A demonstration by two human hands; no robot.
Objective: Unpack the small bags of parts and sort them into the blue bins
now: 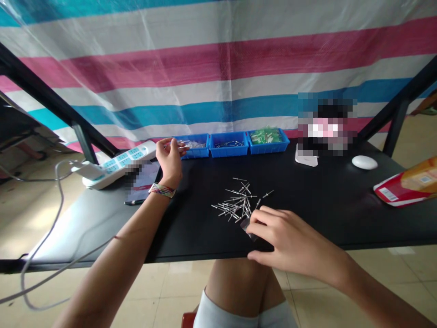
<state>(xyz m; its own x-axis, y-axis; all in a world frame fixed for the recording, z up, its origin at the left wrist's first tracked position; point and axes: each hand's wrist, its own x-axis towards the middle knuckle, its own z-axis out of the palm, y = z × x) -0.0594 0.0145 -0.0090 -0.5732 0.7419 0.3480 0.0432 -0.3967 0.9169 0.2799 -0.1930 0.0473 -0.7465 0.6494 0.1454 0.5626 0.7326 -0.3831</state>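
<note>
While the hands (170, 159) (285, 232) are apart, rivets (235, 208) lie between them.

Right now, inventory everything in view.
Table: one, black, centre
Bins: three, blue, back
Rivets: many, silver, centre
Bag: one, clear, near rivets
Packs: several, green, right bin
Power strip: one, white, left
Plug: one, white, left
Cables: several, grey, left
Phone: one, dark, left
Mouse: one, white, right
Packet: one, red/yellow, right
Masked item: one, unclear, back right
Slab: one, white, back right
Sheet: one, striped, back
Frame: one, black, sides
Knees: two, bare, below
Left hand: one, bare, at left bin
Right hand: one, bare, at bag
</note>
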